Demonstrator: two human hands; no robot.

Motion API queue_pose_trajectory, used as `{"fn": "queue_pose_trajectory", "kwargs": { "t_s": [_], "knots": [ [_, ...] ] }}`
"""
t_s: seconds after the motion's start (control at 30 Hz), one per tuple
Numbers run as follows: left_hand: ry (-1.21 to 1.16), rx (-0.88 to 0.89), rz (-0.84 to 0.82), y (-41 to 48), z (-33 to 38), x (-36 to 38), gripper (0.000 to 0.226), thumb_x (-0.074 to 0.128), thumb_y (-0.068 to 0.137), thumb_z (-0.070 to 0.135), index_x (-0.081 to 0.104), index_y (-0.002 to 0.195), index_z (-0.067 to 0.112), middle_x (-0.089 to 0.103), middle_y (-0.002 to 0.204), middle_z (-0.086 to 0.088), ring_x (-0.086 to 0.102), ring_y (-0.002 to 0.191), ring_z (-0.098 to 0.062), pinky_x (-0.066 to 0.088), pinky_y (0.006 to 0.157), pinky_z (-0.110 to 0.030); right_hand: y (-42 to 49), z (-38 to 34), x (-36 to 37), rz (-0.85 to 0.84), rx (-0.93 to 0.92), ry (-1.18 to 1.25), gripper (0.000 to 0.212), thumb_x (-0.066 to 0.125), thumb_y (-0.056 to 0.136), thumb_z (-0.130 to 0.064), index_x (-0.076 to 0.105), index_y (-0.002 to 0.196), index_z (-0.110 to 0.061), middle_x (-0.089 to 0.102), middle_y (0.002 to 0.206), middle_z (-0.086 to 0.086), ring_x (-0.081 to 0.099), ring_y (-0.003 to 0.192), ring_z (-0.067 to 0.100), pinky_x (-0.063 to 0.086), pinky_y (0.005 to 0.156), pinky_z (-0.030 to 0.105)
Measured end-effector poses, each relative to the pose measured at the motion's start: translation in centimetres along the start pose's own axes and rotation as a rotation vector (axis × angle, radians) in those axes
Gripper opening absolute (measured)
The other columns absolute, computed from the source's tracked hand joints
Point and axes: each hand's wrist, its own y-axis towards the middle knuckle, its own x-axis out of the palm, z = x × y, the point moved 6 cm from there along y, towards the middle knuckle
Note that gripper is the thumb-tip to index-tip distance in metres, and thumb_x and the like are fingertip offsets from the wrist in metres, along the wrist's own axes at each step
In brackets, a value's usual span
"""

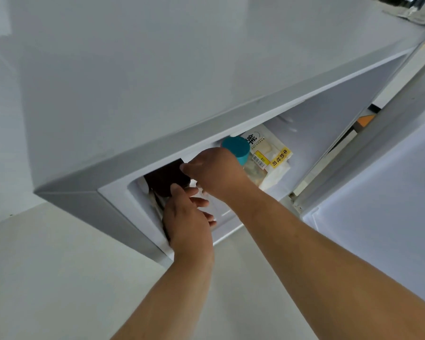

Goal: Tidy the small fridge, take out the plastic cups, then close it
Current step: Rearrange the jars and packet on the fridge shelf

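The small fridge [123,200] stands open below me, grey outside and white inside. A teal plastic cup [238,146] shows at the back of the compartment, half hidden behind my right hand [214,174]. That hand reaches in with its thumb pointing left at a dark package [166,176]; its fingers are hidden, so I cannot tell whether it grips anything. My left hand [188,218] is at the compartment's front left, fingers spread, thumb resting on the dark package's lower edge.
A bagged loaf with a yellow label [271,159] lies to the right of the cup. The open fridge door [383,182] swings out on the right. The pale floor [59,278] lies in front of the fridge.
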Motion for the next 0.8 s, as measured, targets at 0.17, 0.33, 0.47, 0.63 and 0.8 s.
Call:
{"fn": "queue_pose_trajectory", "kwargs": {
  "t_s": [0.17,0.33,0.47,0.63,0.8],
  "knots": [
    [0.035,0.014,-0.006,0.2,0.5,0.6,0.045,0.042,0.105,0.047,0.073,0.086,0.019,0.074,0.079,0.004,0.057,0.060,-0.013,0.051,0.059,-0.032,0.1,0.4,-0.4,0.026,0.077,0.041,0.037,0.065,0.098,-0.036,0.076,0.096,-0.001,0.078,0.092,0.012,0.074,0.084,0.025,0.060,0.082,0.041],
    [0.050,0.085,-0.074,-0.3,1.3,2.4,0.046,0.045,0.104,0.045,0.074,0.077,0.023,0.077,0.082,0.002,0.058,0.059,-0.011,0.051,0.055,-0.028,-1.3,1.1,-2.6,0.192,0.076,0.112,0.031,0.067,0.098,-0.033,0.076,0.087,-0.005,0.077,0.077,0.009,0.073,0.071,0.024,0.061,0.069,0.037],
    [0.103,0.111,-0.140,-0.8,0.5,4.6,0.044,0.045,0.104,0.042,0.075,0.082,0.019,0.077,0.079,0.003,0.062,0.061,-0.010,0.052,0.053,-0.025,-1.5,3.1,-4.7,0.251,0.095,0.125,0.033,0.065,0.097,-0.030,0.074,0.079,-0.005,0.074,0.070,0.012,0.072,0.068,0.026,0.059,0.070,0.038],
    [0.146,0.056,-0.151,0.3,-1.6,5.5,0.041,0.044,0.105,0.040,0.074,0.088,0.019,0.078,0.081,0.005,0.068,0.069,-0.012,0.052,0.057,-0.027,-0.7,6.5,-3.6,0.180,0.189,0.191,0.030,0.063,0.099,-0.029,0.072,0.076,-0.012,0.061,0.043,-0.011,0.060,0.041,-0.002,0.040,0.042,0.007],
    [0.175,-0.028,-0.134,1.6,-4.0,4.5,0.040,0.043,0.106,0.040,0.073,0.086,0.022,0.078,0.080,0.010,0.067,0.061,-0.006,0.051,0.049,-0.022,0.2,8.1,-0.8,0.115,0.201,0.243,0.028,0.064,0.096,-0.027,0.065,0.068,-0.021,0.068,0.064,-0.001,0.068,0.052,0.012,0.058,0.051,0.027]
  ]
}}
